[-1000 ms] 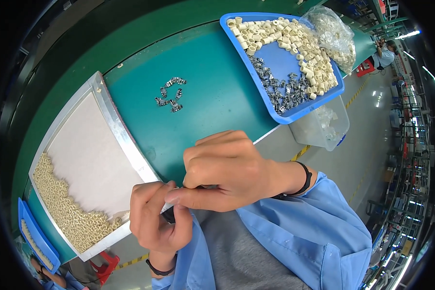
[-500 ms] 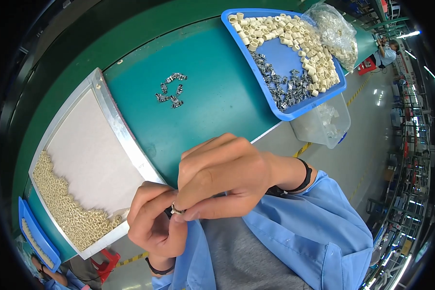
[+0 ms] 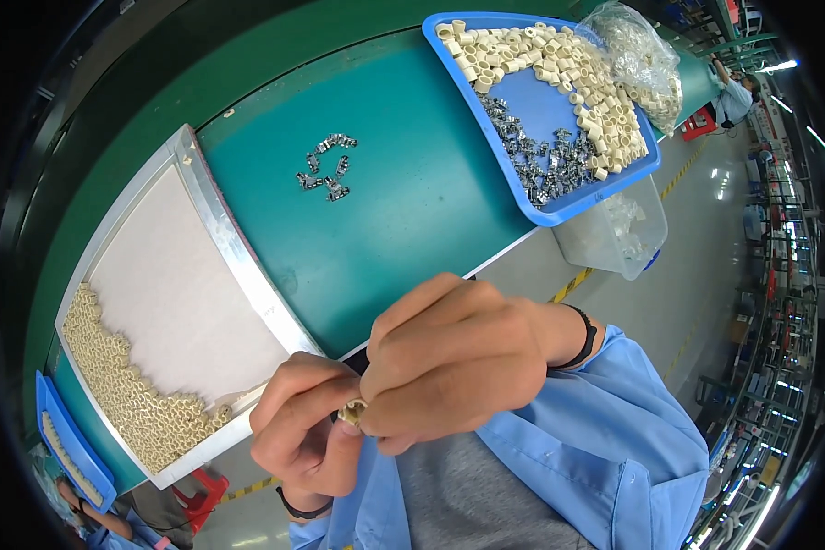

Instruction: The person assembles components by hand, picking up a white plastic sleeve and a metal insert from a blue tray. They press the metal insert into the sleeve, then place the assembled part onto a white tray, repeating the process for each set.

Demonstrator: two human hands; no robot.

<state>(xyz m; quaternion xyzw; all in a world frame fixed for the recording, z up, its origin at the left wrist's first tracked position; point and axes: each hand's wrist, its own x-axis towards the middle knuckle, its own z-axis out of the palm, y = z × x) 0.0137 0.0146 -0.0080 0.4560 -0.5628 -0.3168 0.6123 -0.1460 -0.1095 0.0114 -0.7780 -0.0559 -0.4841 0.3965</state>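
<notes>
- The left hand [image 3: 304,426] is closed in a pinch on a small cream tube [image 3: 351,412], which sits at its thumb and fingertips, with the open end showing.
- The right hand [image 3: 458,362] lies just beside it, with its fingers drawn together and their tips against the tube's right side. Whether it also pinches the tube or something small is hidden by the fingers.
- The tube is thus between the two hands, at the right edge of the left hand and the left edge of the right one. Both hands are held in front of the body, by the near edge of the green surface [image 3: 403,183].
- To the left of the hands, a shallow framed tray [image 3: 183,275] rests on the surface, with cream pieces [image 3: 128,385] packed closely along its left and near sides.
- Beyond the hands, a loose group of metal clips [image 3: 335,191] lies on the surface, well apart from them.
- Farther off to the right stands a blue tray [image 3: 533,96] holding cream tubes [image 3: 605,133] and a pile of metal clips [image 3: 545,165]. A clear plastic bag [image 3: 631,50] sits against its far right corner, and a clear box [image 3: 605,243] shows below its near right side.
</notes>
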